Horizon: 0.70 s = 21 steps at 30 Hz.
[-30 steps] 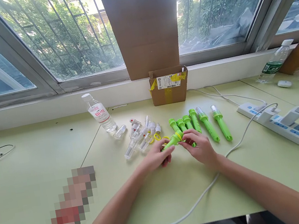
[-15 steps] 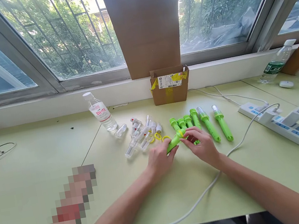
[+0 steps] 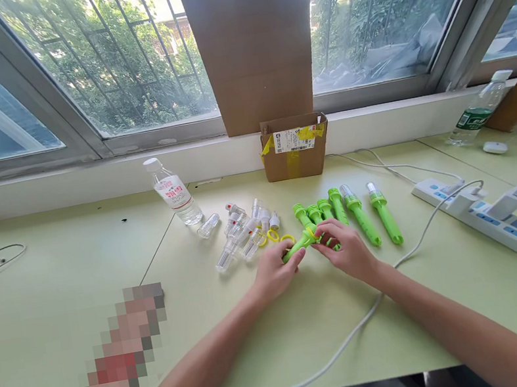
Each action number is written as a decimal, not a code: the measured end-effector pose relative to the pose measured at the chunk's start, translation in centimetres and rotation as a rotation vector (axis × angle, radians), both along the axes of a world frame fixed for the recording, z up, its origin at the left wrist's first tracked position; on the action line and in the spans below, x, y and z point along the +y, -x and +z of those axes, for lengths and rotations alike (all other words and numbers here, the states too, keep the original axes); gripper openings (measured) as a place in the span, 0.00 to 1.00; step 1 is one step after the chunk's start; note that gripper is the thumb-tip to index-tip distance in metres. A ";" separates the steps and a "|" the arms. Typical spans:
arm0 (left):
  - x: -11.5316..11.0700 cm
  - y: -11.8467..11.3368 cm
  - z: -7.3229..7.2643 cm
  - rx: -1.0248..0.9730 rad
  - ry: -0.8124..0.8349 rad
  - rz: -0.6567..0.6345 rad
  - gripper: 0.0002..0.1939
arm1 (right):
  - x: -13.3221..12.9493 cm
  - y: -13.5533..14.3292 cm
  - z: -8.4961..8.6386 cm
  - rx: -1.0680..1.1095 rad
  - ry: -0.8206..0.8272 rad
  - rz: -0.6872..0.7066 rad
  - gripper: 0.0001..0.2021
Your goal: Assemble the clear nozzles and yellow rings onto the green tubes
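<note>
My left hand point(image 3: 275, 272) is closed around the body of a green plastic handle point(image 3: 297, 247), a tube with a wider head, tilted up to the right. At that head, my right hand point(image 3: 346, 246) pinches a yellow ring point(image 3: 311, 233); the fingertips partly cover it. Just behind the hands lie several more green handles, two of them with clear tips, such as the right-hand one point(image 3: 386, 213). Left of these is a heap of clear plastic tubes point(image 3: 232, 246), along with loose yellow rings point(image 3: 272, 235) and small white-based parts point(image 3: 274, 221).
A water bottle point(image 3: 175, 193) stands behind the clear tubes, and an open cardboard box point(image 3: 293, 160) sits against the wall. On the right is a power strip point(image 3: 487, 213) with plugs. A white cable point(image 3: 314, 370) crosses the table's front and my right forearm. A blurred-out patch point(image 3: 122, 357) lies left.
My left hand has shifted slightly along the green handle, and the handle has tipped a little. My right fingers stay at the yellow ring. The other parts lie as before.
</note>
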<state>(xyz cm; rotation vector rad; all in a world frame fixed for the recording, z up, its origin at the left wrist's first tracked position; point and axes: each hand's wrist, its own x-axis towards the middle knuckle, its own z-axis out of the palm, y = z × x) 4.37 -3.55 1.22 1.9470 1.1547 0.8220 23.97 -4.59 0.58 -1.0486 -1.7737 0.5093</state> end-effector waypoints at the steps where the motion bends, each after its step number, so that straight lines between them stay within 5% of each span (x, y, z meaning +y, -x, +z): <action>1: 0.0 0.0 0.1 -0.022 0.030 -0.007 0.18 | 0.0 0.0 0.0 0.003 -0.004 -0.004 0.05; 11: -0.2 0.2 0.3 -0.165 0.446 -0.117 0.24 | -0.4 0.3 0.5 0.021 -0.009 -0.002 0.06; 21: 1.2 1.0 0.5 -0.340 0.674 -0.195 0.24 | -0.2 0.3 0.4 0.029 -0.062 0.006 0.05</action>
